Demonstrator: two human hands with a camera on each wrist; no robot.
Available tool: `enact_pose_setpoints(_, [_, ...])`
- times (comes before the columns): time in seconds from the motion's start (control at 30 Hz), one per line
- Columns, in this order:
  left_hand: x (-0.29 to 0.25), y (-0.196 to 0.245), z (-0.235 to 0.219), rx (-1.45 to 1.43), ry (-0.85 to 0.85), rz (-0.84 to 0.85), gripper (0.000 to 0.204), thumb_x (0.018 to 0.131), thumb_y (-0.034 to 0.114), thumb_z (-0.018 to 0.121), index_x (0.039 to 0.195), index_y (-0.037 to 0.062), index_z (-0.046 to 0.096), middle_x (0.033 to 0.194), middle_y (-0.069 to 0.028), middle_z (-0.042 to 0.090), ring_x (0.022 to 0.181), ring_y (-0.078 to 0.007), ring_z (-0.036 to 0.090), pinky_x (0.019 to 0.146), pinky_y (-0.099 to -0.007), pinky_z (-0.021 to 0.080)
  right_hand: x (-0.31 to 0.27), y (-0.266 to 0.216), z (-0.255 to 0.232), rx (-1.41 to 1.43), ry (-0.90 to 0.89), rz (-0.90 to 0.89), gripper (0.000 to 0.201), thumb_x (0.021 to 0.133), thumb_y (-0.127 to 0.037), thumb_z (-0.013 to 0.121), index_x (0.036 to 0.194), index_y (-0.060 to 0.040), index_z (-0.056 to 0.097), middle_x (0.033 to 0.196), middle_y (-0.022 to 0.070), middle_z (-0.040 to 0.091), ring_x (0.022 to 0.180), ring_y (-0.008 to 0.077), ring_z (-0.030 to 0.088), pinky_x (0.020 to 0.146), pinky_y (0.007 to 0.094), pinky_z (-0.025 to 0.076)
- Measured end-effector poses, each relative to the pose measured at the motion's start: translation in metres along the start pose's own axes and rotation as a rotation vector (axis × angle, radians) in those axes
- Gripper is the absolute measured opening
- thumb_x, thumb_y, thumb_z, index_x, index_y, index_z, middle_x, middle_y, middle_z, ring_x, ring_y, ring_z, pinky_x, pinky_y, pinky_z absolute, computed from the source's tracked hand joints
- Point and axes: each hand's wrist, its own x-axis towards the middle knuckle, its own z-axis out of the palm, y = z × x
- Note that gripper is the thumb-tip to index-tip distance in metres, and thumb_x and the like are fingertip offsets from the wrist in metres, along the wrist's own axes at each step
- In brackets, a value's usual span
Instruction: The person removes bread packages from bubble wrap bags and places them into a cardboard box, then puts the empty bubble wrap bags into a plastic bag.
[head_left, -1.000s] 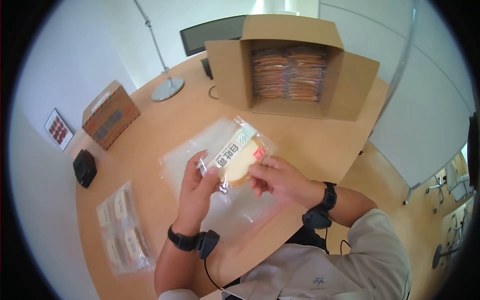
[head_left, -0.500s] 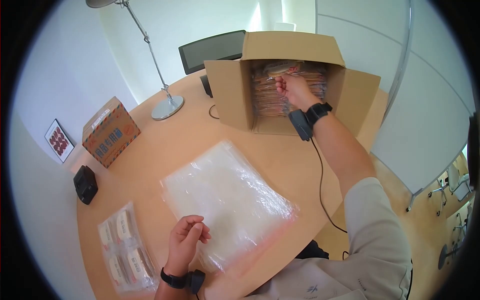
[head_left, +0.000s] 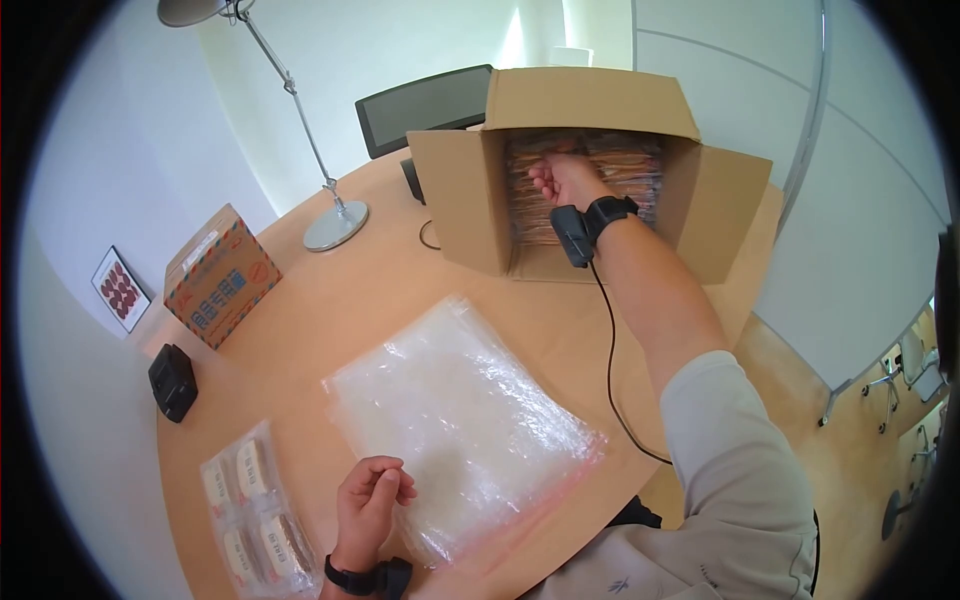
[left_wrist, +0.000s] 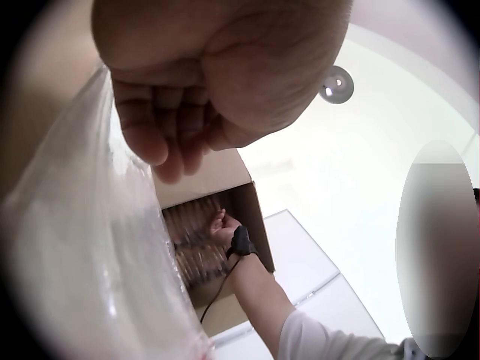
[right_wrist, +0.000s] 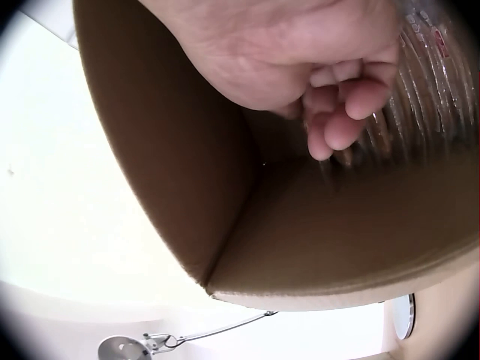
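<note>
Inside the open cardboard box (head_left: pixel 590 98), two side-by-side stacks of flat plastic-wrapped packets (head_left: pixel 625 185) fill the back. My right hand (head_left: pixel 570 180) is in the box at the top of the left stack, fingers bent. In the right wrist view the fingers of my right hand (right_wrist: pixel 330 90) lie against the packets (right_wrist: pixel 435 82); the thumb is mostly hidden, and whether they pinch a packet cannot be told. My left hand (head_left: pixel 370 505), fingers loosely curled with nothing in them, hovers by the left edge of the clear plastic bags (head_left: pixel 460 420); it also shows in the left wrist view (left_wrist: pixel 217 75).
At the table's left lies a clear bag with several wrapped packets (head_left: pixel 250 475). Further back are a black device (head_left: pixel 173 383), a printed carton (head_left: pixel 222 280), a lamp base (head_left: pixel 336 226) and a monitor (head_left: pixel 425 108). A cable (head_left: pixel 612 370) trails from my right wrist.
Both hands held a bread packet over the clear bags; my right hand then carried it into the box and has since shifted slightly left. My left hand let go and drew back toward the front.
</note>
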Motion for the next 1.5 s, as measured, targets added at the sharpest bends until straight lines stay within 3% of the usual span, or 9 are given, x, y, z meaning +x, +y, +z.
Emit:
enact_pose_setpoints(0.13, [0.000, 0.001, -0.007, 0.078, 0.010, 0.020, 0.015, 0.102, 0.005, 0.055, 0.113, 0.0001, 0.064, 0.088, -0.0080, 0.070, 0.076, -0.0128, 0.066, 0.067, -0.0266, 0.054, -0.008, 0.008, -0.009, -0.036, -0.157, 0.049, 0.029, 0.104, -0.029, 0.052, 0.091, -0.0058, 0.063, 0.080, 0.0071, 0.070, 0.060, 0.0127, 0.062, 0.048, 0.0261, 0.047])
enact_pose_setpoints(0.2, [0.005, -0.003, -0.019, 0.565, 0.069, 0.322, 0.019, 0.096, 0.007, 0.062, 0.114, -0.0005, 0.063, 0.092, -0.0112, 0.069, 0.074, -0.0167, 0.066, 0.065, -0.0278, 0.053, -0.032, 0.030, -0.006, -0.234, -0.318, -0.043, 0.035, 0.102, -0.036, 0.055, 0.089, -0.0059, 0.065, 0.078, 0.0066, 0.069, 0.061, 0.0130, 0.062, 0.051, 0.0271, 0.049])
enact_pose_setpoints(0.3, [0.008, 0.010, -0.027, 0.986, 0.175, 0.434, 0.028, 0.089, 0.010, 0.070, 0.115, -0.0009, 0.063, 0.098, -0.0151, 0.066, 0.075, -0.0234, 0.066, 0.065, -0.0316, 0.053, -0.083, 0.083, -0.014, -0.824, -0.535, -0.443, 0.040, 0.099, -0.039, 0.064, 0.102, -0.0001, 0.068, 0.086, 0.0082, 0.072, 0.078, 0.0155, 0.068, 0.069, 0.0310, 0.054])
enact_pose_setpoints(0.43, [0.008, 0.006, -0.038, 1.060, 0.237, 0.211, 0.035, 0.088, 0.015, 0.071, 0.118, -0.0018, 0.063, 0.104, -0.0146, 0.065, 0.079, -0.0216, 0.065, 0.069, -0.0330, 0.054, -0.166, 0.114, -0.010, -1.051, -0.789, -0.502, 0.039, 0.097, -0.036, 0.067, 0.104, 0.0028, 0.066, 0.091, 0.0143, 0.072, 0.084, 0.0213, 0.069, 0.073, 0.0343, 0.054])
enact_pose_setpoints(0.7, [0.021, -0.021, -0.047, 0.789, 0.237, 0.120, 0.042, 0.089, 0.019, 0.073, 0.122, -0.0037, 0.061, 0.108, -0.0206, 0.065, 0.077, -0.0239, 0.065, 0.070, -0.0352, 0.055, -0.207, 0.130, 0.002, -1.315, -0.677, -0.425, 0.041, 0.098, -0.034, 0.060, 0.108, 0.0052, 0.066, 0.094, 0.0248, 0.070, 0.089, 0.0424, 0.067, 0.081, 0.0469, 0.053])
enact_pose_setpoints(0.87, [0.029, -0.011, -0.030, 0.928, 0.117, 0.206, 0.044, 0.089, 0.017, 0.073, 0.125, -0.0046, 0.060, 0.114, -0.0209, 0.063, 0.079, -0.0253, 0.065, 0.071, -0.0355, 0.056, -0.219, 0.126, -0.007, -1.388, -0.714, -0.431, 0.045, 0.099, -0.039, 0.056, 0.094, 0.0032, 0.070, 0.086, 0.0253, 0.069, 0.085, 0.0445, 0.067, 0.081, 0.0517, 0.052])
enact_pose_setpoints(1.07, [0.068, -0.004, -0.055, 1.153, 0.132, 0.229, 0.053, 0.088, 0.019, 0.074, 0.133, -0.0020, 0.056, 0.136, -0.0233, 0.054, 0.110, -0.0332, 0.064, 0.087, -0.0409, 0.055, -0.222, 0.126, -0.004, -1.399, -0.579, -0.552, 0.042, 0.098, -0.040, 0.057, 0.093, -0.0006, 0.071, 0.086, 0.0219, 0.071, 0.084, 0.0420, 0.068, 0.079, 0.0510, 0.052])
enact_pose_setpoints(1.13, [0.098, -0.005, -0.074, 1.421, 0.120, 0.439, 0.062, 0.088, 0.024, 0.075, 0.139, -0.0010, 0.050, 0.139, -0.0237, 0.052, 0.126, -0.0402, 0.054, 0.102, -0.0454, 0.048, -0.214, 0.136, -0.004, -1.341, -0.613, -0.529, 0.040, 0.098, -0.038, 0.057, 0.092, -0.0016, 0.070, 0.087, 0.0197, 0.071, 0.086, 0.0405, 0.068, 0.079, 0.0498, 0.052])
enact_pose_setpoints(1.5, [0.192, 0.012, -0.048, 1.354, -0.018, 0.107, 0.069, 0.093, 0.043, 0.064, 0.145, -0.0001, 0.047, 0.142, -0.0235, 0.055, 0.134, -0.0387, 0.050, 0.112, -0.0432, 0.041, -0.199, 0.152, 0.000, -1.231, -0.443, -0.324, 0.038, 0.094, -0.029, 0.050, 0.093, 0.0008, 0.073, 0.098, 0.0242, 0.071, 0.096, 0.0426, 0.067, 0.088, 0.0494, 0.052])
